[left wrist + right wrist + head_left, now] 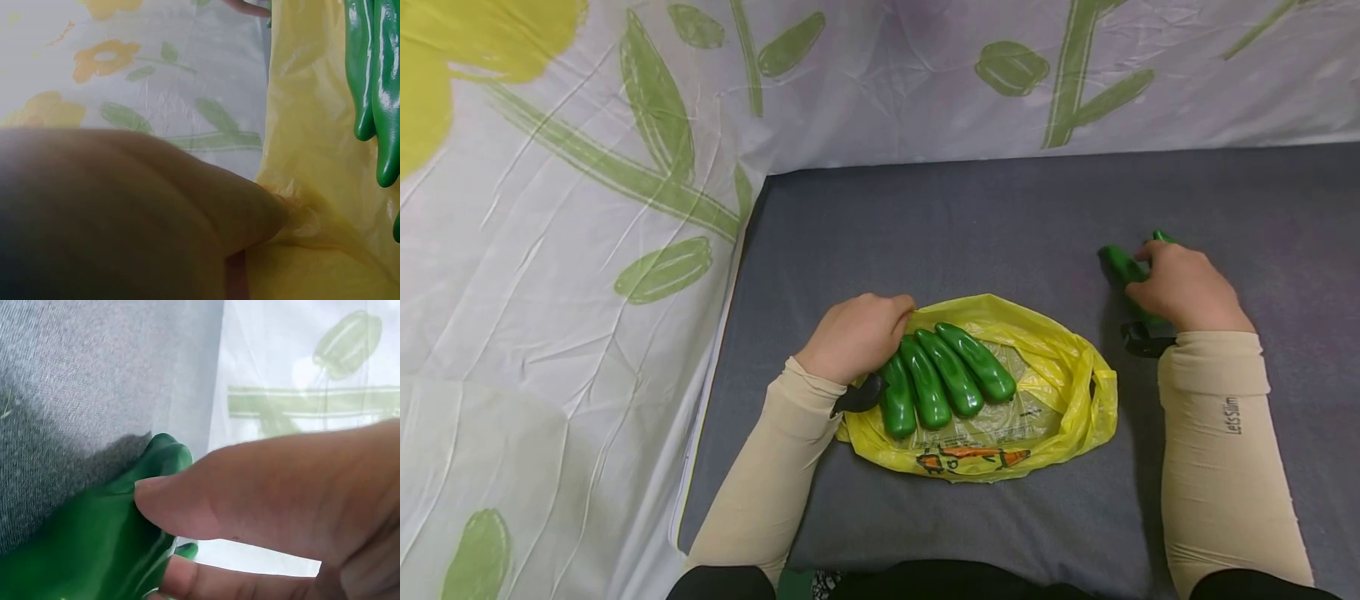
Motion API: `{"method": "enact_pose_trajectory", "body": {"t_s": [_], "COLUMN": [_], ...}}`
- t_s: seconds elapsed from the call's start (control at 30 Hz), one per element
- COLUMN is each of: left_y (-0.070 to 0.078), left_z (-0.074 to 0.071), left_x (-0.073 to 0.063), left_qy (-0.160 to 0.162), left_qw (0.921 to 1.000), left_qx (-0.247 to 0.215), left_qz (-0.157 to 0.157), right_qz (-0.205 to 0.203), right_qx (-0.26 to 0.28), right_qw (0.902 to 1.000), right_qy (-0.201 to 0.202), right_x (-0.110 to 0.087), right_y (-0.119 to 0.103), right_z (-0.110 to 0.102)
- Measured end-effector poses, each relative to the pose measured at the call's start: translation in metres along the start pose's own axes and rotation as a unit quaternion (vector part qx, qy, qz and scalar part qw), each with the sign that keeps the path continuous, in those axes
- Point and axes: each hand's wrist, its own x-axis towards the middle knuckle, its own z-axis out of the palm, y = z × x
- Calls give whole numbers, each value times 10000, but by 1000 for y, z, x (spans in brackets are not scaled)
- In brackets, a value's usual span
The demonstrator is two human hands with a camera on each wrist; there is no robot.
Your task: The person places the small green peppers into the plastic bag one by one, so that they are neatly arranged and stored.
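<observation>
A yellow plastic bag (1078,400) lies with its mouth spread wide on the grey surface. Several glossy green peppers (958,371) lie side by side in its left half. My left hand (861,337) pinches the bag's far left rim; the gathered plastic (294,206) shows at the fingertips in the left wrist view. To the right of the bag, my right hand (1191,287) grips a long green pepper (87,531), its thumb pressed along the near side. The tip of another green pepper (1163,237) shows beyond the fingers, the rest of it hidden by the hand.
A grey cloth (940,225) covers the work surface. White sheeting with printed flowers and leaves (880,108) hangs along its far edge and left side. A dark wrist strap (1146,340) sits at the right wrist, and another strap (861,396) at the left.
</observation>
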Motion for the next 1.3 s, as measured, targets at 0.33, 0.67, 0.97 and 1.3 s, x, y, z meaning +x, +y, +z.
{"method": "enact_pose_trajectory", "body": {"t_s": [0.33,0.67,0.97,1.3], "left_y": [0,0,0,1], "left_z": [1,1,0,-1], "left_x": [-1,-1,0,0], "left_qy": [-31,14,12,-15], "left_qw": [10000,10000,10000,10000], "left_qx": [35,-16,5,15], "left_qz": [-7,22,-2,-39], "right_qz": [-330,-454,-416,-673], "right_qx": [259,249,234,588], "right_qw": [9985,9979,9983,9942], "right_qy": [-339,-376,-333,-601], "right_x": [2,1,-5,-13], "right_y": [-6,-8,-12,-29], "right_z": [0,0,-5,-10]}}
